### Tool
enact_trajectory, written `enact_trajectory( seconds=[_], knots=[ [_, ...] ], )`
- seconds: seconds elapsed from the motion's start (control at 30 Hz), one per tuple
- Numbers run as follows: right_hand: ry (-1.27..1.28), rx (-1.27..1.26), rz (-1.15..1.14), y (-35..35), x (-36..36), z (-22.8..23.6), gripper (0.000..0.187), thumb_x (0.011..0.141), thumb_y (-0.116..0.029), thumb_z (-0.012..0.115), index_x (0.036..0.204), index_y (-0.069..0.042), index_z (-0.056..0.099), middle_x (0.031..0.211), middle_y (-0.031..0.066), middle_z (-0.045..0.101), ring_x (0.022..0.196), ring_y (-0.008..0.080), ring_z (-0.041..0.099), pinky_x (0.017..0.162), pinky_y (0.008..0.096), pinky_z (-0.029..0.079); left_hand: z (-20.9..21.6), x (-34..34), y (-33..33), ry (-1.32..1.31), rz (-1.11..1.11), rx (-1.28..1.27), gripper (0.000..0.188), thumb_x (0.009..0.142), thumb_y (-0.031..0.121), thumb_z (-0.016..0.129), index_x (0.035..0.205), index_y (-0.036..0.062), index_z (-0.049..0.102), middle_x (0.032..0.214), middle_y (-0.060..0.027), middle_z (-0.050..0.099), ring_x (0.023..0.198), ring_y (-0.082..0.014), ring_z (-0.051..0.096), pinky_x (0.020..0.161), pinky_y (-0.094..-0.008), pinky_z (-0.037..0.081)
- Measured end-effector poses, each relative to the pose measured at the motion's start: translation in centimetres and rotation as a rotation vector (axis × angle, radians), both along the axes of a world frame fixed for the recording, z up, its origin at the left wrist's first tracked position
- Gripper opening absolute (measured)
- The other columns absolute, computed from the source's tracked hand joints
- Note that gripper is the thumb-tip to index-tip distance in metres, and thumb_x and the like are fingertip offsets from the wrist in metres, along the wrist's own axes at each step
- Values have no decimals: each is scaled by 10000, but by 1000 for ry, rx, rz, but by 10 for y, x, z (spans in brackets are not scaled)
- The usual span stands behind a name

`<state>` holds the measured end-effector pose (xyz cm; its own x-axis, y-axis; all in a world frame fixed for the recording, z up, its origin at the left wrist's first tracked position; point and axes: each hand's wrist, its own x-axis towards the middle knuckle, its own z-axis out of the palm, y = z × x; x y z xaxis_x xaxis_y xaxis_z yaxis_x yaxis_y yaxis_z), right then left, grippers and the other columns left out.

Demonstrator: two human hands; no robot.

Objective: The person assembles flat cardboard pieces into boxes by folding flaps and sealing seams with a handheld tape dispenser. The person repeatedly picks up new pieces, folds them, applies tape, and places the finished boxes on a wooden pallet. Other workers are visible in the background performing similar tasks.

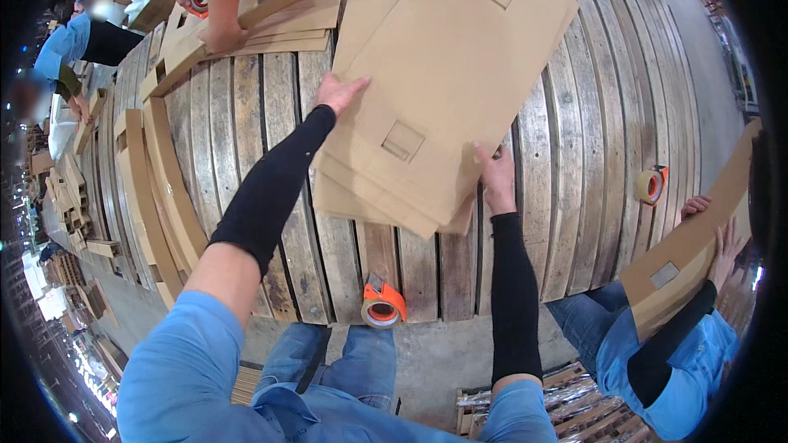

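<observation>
A large flat cardboard sheet [455,74] with two rectangular cut-outs lies before me, turned at a slant over the slatted wooden table. My left hand [339,95] grips its left edge, thumb on the top face and fingers underneath. On the opposite side, near the close right corner, my right hand [496,176] holds the edge between thumb and fingers. More cardboard sheets [349,197] are fanned out below it, their edges showing at the near left. An orange tape dispenser [383,303] sits at the table's near edge, between my arms.
Long folded cardboard pieces [156,189] lie at the left. Beyond them, another person's hands [222,33] work on a cardboard piece with tape. A second tape dispenser [652,185] stands at right, near a person holding a cardboard piece [677,258]. Another person bends at far left.
</observation>
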<state>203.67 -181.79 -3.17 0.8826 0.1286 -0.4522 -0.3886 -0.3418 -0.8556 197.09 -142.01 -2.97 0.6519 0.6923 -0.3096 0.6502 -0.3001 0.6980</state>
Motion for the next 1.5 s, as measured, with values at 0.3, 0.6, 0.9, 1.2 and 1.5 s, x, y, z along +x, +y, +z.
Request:
enact_trajectory(
  seconds=[0.3, 0.6, 0.9, 1.2, 1.5],
  knots=[
    [194, 497, -191, -15, -29, 52, 624, 928, -215, 774, 1445, 25, 519, 1381, 102, 627, 1235, 219, 602, 1069, 357, 472, 122, -24, -26, -162, -205, -654, 635, 838, 266, 879, 1324, -31, 600, 1176, -135, 731, 1020, -202, 721, 925, -368, 590],
    [322, 1022, -127, -5, -99, 59, 639, 978, -340, 686, 1500, -51, 457, 1457, 81, 570, 1331, 252, 540, 1115, 429, 443, 367, -129, -40, -221, -626, 171, 705, 719, 345, 911, 1249, -34, 643, 1039, -181, 744, 932, -273, 728, 870, -353, 547],
    [459, 1103, -142, -32, -76, 62, 623, 988, -543, 627, 1468, -156, 533, 1502, 41, 565, 1338, 278, 539, 1115, 544, 424, 380, -214, -84, -159, -721, 515, 511, 712, 326, 874, 1009, 65, 551, 999, -140, 659, 965, -327, 691, 796, -446, 558],
    [223, 245, 684, -61, -194, 163, 687, 804, -56, 837, 1428, -13, 554, 1312, 98, 651, 1219, 232, 623, 992, 386, 513, 293, -222, -198, -203, -930, 521, 359, 830, 173, 649, 1178, 96, 609, 939, -174, 690, 925, -349, 706, 772, -457, 564],
    [-1101, -522, 1075, -18, -167, 392, 958, 622, -216, 950, 1444, 15, 517, 1327, 270, 598, 1238, 387, 602, 1071, 462, 475, 279, -194, -167, -176, -821, 633, 273, 689, 178, 768, 938, 155, 660, 827, -70, 717, 876, -283, 721, 832, -424, 505]
  ],
)
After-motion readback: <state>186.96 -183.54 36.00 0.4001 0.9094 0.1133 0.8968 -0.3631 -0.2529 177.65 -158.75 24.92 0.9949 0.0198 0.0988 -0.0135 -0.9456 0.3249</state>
